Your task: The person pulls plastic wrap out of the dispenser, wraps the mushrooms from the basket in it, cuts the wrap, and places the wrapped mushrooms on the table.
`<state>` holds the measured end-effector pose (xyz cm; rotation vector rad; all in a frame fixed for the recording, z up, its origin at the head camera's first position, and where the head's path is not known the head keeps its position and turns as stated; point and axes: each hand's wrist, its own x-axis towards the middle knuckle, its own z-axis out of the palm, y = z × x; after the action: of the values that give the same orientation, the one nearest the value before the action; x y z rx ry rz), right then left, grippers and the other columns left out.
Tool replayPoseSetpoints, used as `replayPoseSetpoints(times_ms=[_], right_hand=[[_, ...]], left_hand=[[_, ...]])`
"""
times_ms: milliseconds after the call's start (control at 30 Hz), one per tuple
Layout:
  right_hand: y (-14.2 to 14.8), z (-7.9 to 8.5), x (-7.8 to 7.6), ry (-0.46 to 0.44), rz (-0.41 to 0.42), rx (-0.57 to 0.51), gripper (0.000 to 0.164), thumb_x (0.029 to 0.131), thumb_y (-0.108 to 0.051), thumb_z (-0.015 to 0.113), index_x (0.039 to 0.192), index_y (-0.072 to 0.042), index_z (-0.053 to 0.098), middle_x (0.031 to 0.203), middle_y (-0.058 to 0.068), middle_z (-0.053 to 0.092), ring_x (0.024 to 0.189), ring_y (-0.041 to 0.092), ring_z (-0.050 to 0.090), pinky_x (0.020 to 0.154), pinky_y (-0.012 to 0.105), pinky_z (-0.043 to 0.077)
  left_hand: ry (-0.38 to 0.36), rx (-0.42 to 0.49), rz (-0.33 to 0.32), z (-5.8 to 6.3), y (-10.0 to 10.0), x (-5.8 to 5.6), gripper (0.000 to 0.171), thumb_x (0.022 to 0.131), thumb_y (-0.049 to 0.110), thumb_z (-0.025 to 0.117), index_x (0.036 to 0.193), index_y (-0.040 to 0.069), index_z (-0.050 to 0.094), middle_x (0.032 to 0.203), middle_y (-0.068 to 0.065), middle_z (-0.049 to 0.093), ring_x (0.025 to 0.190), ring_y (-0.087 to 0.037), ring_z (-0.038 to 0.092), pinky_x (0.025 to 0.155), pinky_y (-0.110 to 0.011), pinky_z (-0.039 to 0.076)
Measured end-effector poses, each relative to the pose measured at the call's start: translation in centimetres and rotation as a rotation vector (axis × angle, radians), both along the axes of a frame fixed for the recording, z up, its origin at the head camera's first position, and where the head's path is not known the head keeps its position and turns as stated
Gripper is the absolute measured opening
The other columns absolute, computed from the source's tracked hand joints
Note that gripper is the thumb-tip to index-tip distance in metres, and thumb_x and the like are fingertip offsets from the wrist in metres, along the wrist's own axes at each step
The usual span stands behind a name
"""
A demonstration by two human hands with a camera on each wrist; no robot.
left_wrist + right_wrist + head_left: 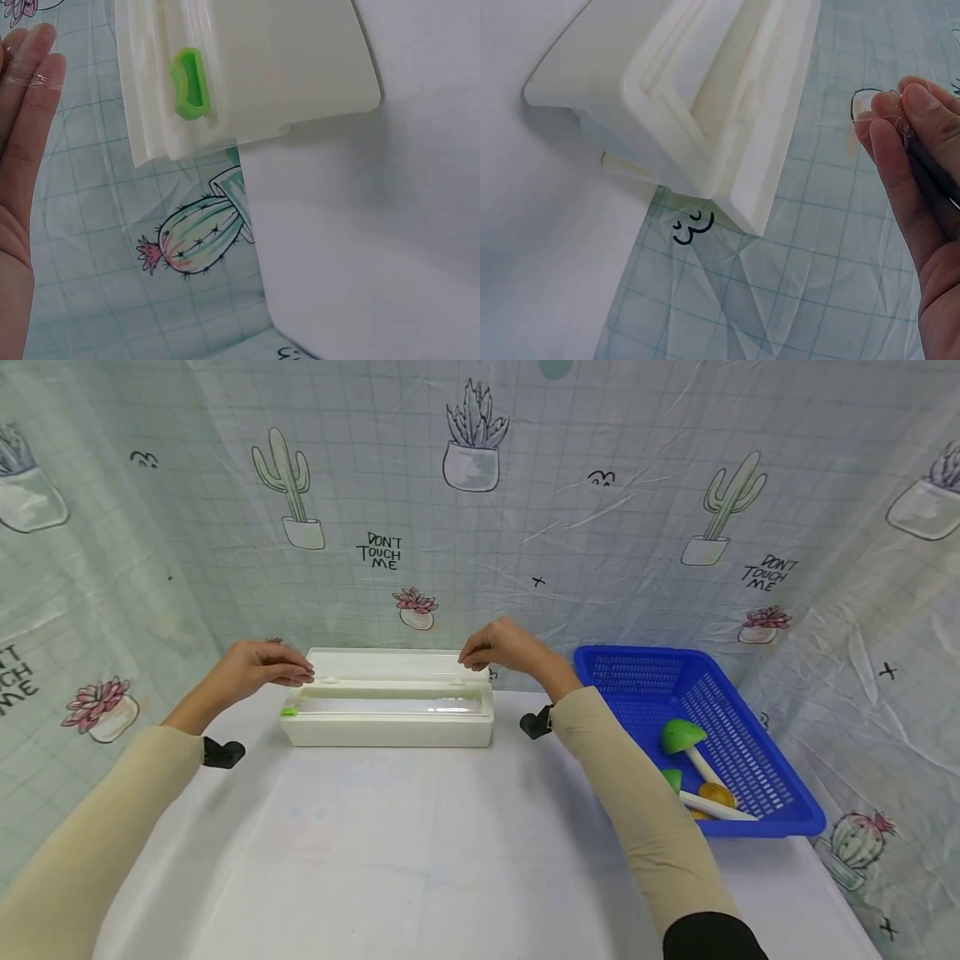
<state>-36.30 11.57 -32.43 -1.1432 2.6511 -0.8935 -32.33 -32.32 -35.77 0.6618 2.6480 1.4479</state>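
A white cling film dispenser [390,732] stands at the back of the table, its lid [386,663] raised. On its left end sits a green slider [191,84]. My left hand [258,670] is above the dispenser's left end, fingertips together; clear cling film [34,77] crosses them in the left wrist view. Over the right end, my right hand [510,647] pinches crinkled cling film [891,120] between thumb and fingers. Both hands are level with the raised lid. The film between them is too clear to follow in the head view.
To the right, a blue plastic basket [757,756] holds toy mushrooms, one with a green cap [681,735], and yellow round pieces [716,794]. Behind the table hangs a cactus-print curtain [540,527]. White cloth [420,843] covers the table in front of the dispenser.
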Motion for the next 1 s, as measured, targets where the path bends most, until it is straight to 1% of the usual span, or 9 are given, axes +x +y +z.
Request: replayPoseSetpoints(times_ms=[167,233,367,467,600,733,800,900,1000], right_hand=[[0.0,0.5,0.3,0.052,0.006,0.026,0.013,0.096,-0.01,0.07,0.104,-0.006,0.08,0.094,0.01,0.078,0.081,0.013,0.072,0.075,0.024,0.058],[0.0,0.9,0.6,0.057,0.003,0.026,0.013,0.096,-0.01,0.07,0.104,-0.005,0.08,0.093,0.008,0.078,0.081,0.014,0.073,0.075,0.024,0.059],[0.0,1.6,1.1,0.066,0.013,0.02,0.013,0.096,-0.009,0.07,0.103,-0.004,0.079,0.092,0.007,0.077,0.082,0.019,0.073,0.074,0.028,0.06],[0.0,2.0,1.3,0.105,0.023,0.031,0.012,0.096,-0.009,0.07,0.103,-0.004,0.079,0.092,0.01,0.077,0.081,0.017,0.072,0.074,0.029,0.06],[0.0,2.3,1.5,0.149,0.038,0.042,0.012,0.096,-0.01,0.071,0.103,-0.006,0.079,0.093,0.01,0.077,0.08,0.012,0.071,0.074,0.027,0.058],[-0.1,2.4,1.6,0.169,0.053,0.032,0.012,0.095,-0.011,0.071,0.104,-0.007,0.08,0.092,0.005,0.078,0.079,0.01,0.071,0.073,0.024,0.058],[-0.1,2.5,1.8,0.168,0.051,0.029,0.012,0.095,-0.01,0.071,0.104,-0.007,0.08,0.092,0.005,0.078,0.079,0.01,0.071,0.073,0.024,0.058],[0.0,2.6,2.3,0.158,0.041,0.028,0.013,0.095,-0.011,0.071,0.105,-0.008,0.08,0.094,0.005,0.078,0.08,0.009,0.072,0.074,0.024,0.058],[0.1,2.7,2.7,0.175,0.046,0.029,0.014,0.095,-0.011,0.071,0.105,-0.009,0.08,0.096,0.005,0.078,0.082,0.009,0.072,0.075,0.025,0.058]], left_hand=[[0.028,-0.002,-0.024,0.4,-0.2,0.5,0.02,0.1,-0.001,0.06,0.114,-0.012,0.07,0.104,-0.021,0.075,0.094,-0.023,0.076,0.078,-0.028,0.06],[0.032,0.0,-0.027,0.6,-0.2,0.7,0.02,0.1,-0.001,0.06,0.114,-0.012,0.07,0.104,-0.021,0.075,0.094,-0.023,0.076,0.077,-0.028,0.06],[0.051,-0.022,-0.018,1.2,0.0,1.0,0.019,0.1,-0.001,0.059,0.114,-0.01,0.071,0.103,-0.019,0.076,0.093,-0.019,0.076,0.077,-0.027,0.06],[0.067,-0.024,-0.013,1.5,0.1,1.3,0.019,0.1,-0.002,0.059,0.113,-0.01,0.071,0.103,-0.019,0.076,0.093,-0.018,0.076,0.077,-0.027,0.06],[0.071,0.005,-0.009,1.7,0.0,1.8,0.019,0.1,-0.003,0.06,0.113,-0.01,0.071,0.102,-0.019,0.076,0.091,-0.016,0.076,0.077,-0.029,0.06],[0.074,0.009,-0.004,1.7,-0.2,2.3,0.019,0.1,-0.003,0.06,0.114,-0.01,0.071,0.101,-0.017,0.076,0.089,-0.01,0.075,0.076,-0.028,0.06],[0.075,0.009,0.001,1.8,-0.2,2.5,0.019,0.099,-0.002,0.061,0.113,-0.009,0.071,0.101,-0.018,0.076,0.088,-0.009,0.075,0.076,-0.028,0.06],[0.078,0.004,0.004,2.0,-0.1,2.8,0.018,0.099,-0.002,0.062,0.113,-0.008,0.072,0.102,-0.02,0.076,0.089,-0.011,0.075,0.076,-0.028,0.06],[0.094,-0.01,0.002,2.1,-0.2,3.1,0.018,0.099,-0.003,0.062,0.112,-0.007,0.073,0.103,-0.02,0.075,0.089,-0.013,0.076,0.075,-0.027,0.06]])
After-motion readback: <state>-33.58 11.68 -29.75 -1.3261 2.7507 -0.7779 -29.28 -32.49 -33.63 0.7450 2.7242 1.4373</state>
